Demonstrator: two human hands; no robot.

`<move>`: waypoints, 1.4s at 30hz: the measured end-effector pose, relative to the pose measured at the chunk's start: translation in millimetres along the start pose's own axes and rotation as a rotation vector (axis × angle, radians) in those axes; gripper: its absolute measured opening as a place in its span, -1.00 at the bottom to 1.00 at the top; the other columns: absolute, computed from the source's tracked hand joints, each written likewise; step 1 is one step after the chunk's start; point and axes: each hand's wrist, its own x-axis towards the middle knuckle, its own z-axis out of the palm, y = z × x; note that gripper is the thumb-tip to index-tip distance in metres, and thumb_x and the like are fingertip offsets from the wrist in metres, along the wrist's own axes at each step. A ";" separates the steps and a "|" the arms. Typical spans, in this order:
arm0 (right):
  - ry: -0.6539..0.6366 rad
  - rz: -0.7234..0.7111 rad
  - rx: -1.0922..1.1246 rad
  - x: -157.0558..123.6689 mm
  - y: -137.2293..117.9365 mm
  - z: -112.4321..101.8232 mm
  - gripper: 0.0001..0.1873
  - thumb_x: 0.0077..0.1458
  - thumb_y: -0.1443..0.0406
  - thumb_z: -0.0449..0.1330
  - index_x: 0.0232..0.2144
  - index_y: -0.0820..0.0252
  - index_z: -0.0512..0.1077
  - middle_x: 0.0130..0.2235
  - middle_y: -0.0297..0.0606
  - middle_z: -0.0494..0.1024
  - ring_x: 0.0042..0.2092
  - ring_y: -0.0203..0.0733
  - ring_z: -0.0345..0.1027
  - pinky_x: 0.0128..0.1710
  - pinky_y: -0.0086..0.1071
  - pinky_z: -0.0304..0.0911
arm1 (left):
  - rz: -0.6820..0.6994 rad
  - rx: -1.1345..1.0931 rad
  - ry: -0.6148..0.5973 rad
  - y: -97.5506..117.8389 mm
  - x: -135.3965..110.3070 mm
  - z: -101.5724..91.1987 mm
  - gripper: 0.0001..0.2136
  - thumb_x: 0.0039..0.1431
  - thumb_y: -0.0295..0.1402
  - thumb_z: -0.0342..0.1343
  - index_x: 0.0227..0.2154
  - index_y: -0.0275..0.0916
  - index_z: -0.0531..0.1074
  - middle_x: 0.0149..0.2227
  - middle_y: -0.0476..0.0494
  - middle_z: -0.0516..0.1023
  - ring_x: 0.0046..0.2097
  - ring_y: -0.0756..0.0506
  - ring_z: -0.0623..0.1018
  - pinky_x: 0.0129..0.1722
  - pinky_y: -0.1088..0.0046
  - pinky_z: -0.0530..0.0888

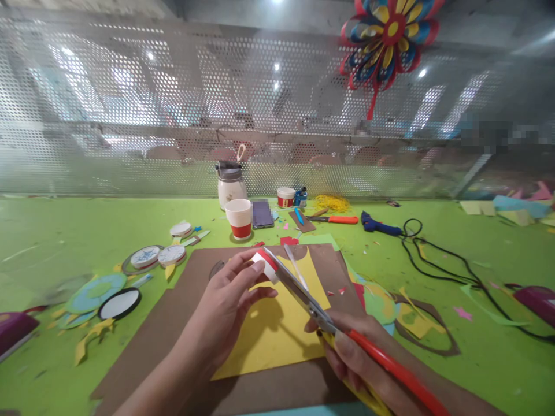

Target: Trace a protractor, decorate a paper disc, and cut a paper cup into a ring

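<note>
My left hand (229, 294) pinches a small red-and-white piece of paper (264, 266) between thumb and fingers, over a yellow sheet (277, 341). Scissors (299, 292) with one red and one yellow handle are gripped in my right hand (351, 352). Their blades point up and to the left, at the right edge of the piece; whether they touch it I cannot tell. Beneath the yellow sheet lies brown cardboard (147, 335). A thin pale strip (296, 266) rests on the yellow sheet behind the blades.
Behind stand a paper cup (239, 216), a lidded bottle (232, 190) and a phone (262, 214). Further right lie an orange-handled knife (342, 219) and a blue glue gun (381, 224) with a black cord. Cut paper rings and discs (97, 292) lie left; scraps (418, 320) lie right.
</note>
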 end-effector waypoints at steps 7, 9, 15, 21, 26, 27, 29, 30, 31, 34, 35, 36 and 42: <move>-0.016 -0.002 -0.014 0.4 1.6 -0.2 -0.15 0.12 -0.36 -0.05 -0.01 0.24 0.43 -0.53 -0.40 0.31 -0.55 -0.41 0.06 -0.55 -0.50 0.00 | -0.005 0.020 0.009 2.3 -1.5 0.5 -0.70 0.17 -0.20 0.26 -0.09 -0.22 0.53 -0.09 -0.17 0.56 -0.11 -0.13 0.48 -0.24 0.42 0.53; 0.000 0.005 -0.009 -0.1 1.5 0.5 -0.12 0.11 -0.37 -0.06 0.01 0.25 0.42 -0.53 -0.42 0.29 -0.56 -0.42 0.04 -0.55 -0.50 -0.01 | 0.002 0.020 0.020 2.7 -2.3 1.3 -0.70 0.16 -0.20 0.26 -0.09 -0.22 0.54 -0.11 -0.17 0.56 -0.12 -0.13 0.48 -0.25 0.42 0.52; -0.020 -0.015 -0.027 2.1 5.7 0.3 -0.11 0.11 -0.37 -0.07 0.01 0.27 0.41 -0.53 -0.40 0.31 -0.59 -0.43 0.05 -0.58 -0.51 -0.01 | 0.004 0.014 0.007 0.9 -2.2 -0.4 -0.71 0.17 -0.21 0.26 -0.08 -0.21 0.53 -0.15 -0.17 0.55 -0.12 -0.13 0.47 -0.25 0.42 0.51; -0.045 -0.014 -0.010 3.9 5.7 -0.8 -0.14 0.12 -0.36 -0.05 -0.02 0.27 0.41 -0.56 -0.45 0.22 -0.58 -0.42 0.03 -0.59 -0.51 -0.04 | -0.004 0.020 -0.007 -0.2 -1.9 -3.3 -0.71 0.18 -0.20 0.25 -0.09 -0.21 0.51 -0.16 -0.14 0.53 -0.15 -0.09 0.45 -0.29 0.47 0.50; -0.036 -0.015 -0.010 2.4 3.3 -0.1 -0.12 0.11 -0.37 -0.05 -0.05 0.29 0.42 -0.56 -0.45 0.23 -0.56 -0.41 0.07 -0.57 -0.51 -0.03 | -0.001 0.032 -0.017 -1.4 -0.6 -2.9 -0.72 0.20 -0.19 0.25 -0.09 -0.20 0.50 -0.17 -0.13 0.52 -0.13 -0.10 0.45 -0.27 0.46 0.50; -0.035 -0.014 -0.004 2.2 3.2 0.0 -0.12 0.10 -0.37 -0.05 -0.05 0.29 0.42 -0.56 -0.45 0.22 -0.55 -0.41 0.06 -0.57 -0.51 -0.03 | 0.001 0.033 -0.016 -1.4 -0.6 -2.7 -0.72 0.19 -0.19 0.24 -0.09 -0.20 0.50 -0.17 -0.13 0.52 -0.13 -0.10 0.45 -0.26 0.45 0.50; -0.035 -0.007 0.005 2.0 3.3 0.4 -0.11 0.10 -0.37 -0.04 -0.03 0.30 0.42 -0.56 -0.46 0.22 -0.56 -0.42 0.05 -0.57 -0.52 -0.03 | -0.001 0.033 -0.013 -0.7 -0.7 -1.9 -0.72 0.19 -0.19 0.24 -0.10 -0.21 0.51 -0.16 -0.14 0.52 -0.14 -0.10 0.45 -0.27 0.46 0.50; -0.034 -0.006 0.005 2.1 3.5 0.5 -0.10 0.10 -0.37 -0.05 -0.02 0.30 0.42 -0.56 -0.46 0.22 -0.56 -0.42 0.04 -0.57 -0.52 -0.03 | -0.003 0.032 -0.011 -0.2 -0.8 -1.5 -0.72 0.19 -0.19 0.24 -0.10 -0.21 0.51 -0.16 -0.14 0.51 -0.14 -0.10 0.45 -0.28 0.46 0.50; -0.033 -0.009 0.003 2.2 3.7 0.6 -0.11 0.10 -0.37 -0.05 -0.02 0.30 0.42 -0.56 -0.46 0.22 -0.57 -0.43 0.04 -0.58 -0.52 -0.03 | -0.005 0.031 -0.008 0.2 -1.0 -1.1 -0.73 0.19 -0.20 0.25 -0.11 -0.21 0.51 -0.17 -0.14 0.51 -0.14 -0.10 0.44 -0.28 0.46 0.50; -0.033 -0.014 0.002 2.6 4.4 1.0 -0.13 0.11 -0.37 -0.05 -0.04 0.28 0.42 -0.55 -0.45 0.24 -0.58 -0.44 0.03 -0.59 -0.52 -0.04 | -0.003 0.026 -0.005 0.9 -1.2 -0.8 -0.72 0.18 -0.20 0.25 -0.11 -0.20 0.51 -0.18 -0.15 0.51 -0.14 -0.11 0.45 -0.28 0.45 0.50; -0.032 -0.009 0.006 2.6 4.5 1.2 -0.13 0.10 -0.37 -0.05 -0.05 0.27 0.43 -0.55 -0.45 0.24 -0.58 -0.44 0.02 -0.59 -0.52 -0.05 | -0.002 0.024 -0.005 0.8 -1.1 -1.0 -0.72 0.17 -0.19 0.26 -0.11 -0.21 0.51 -0.18 -0.15 0.51 -0.14 -0.12 0.45 -0.28 0.44 0.50; -0.031 -0.001 0.013 2.5 4.4 1.5 -0.13 0.09 -0.38 -0.04 -0.05 0.26 0.43 -0.55 -0.45 0.24 -0.58 -0.44 0.02 -0.59 -0.51 -0.06 | -0.002 0.022 -0.005 0.6 -1.0 -1.3 -0.71 0.17 -0.19 0.26 -0.11 -0.21 0.52 -0.18 -0.16 0.51 -0.14 -0.12 0.45 -0.28 0.44 0.50; 0.008 0.021 0.012 -0.3 0.5 3.5 -0.12 0.06 -0.39 -0.03 -0.07 0.24 0.46 -0.56 -0.45 0.25 -0.56 -0.43 0.01 -0.56 -0.48 -0.04 | 0.001 0.027 -0.011 -0.4 0.6 -1.7 -0.70 0.17 -0.18 0.26 -0.10 -0.21 0.52 -0.16 -0.15 0.52 -0.13 -0.12 0.45 -0.27 0.44 0.50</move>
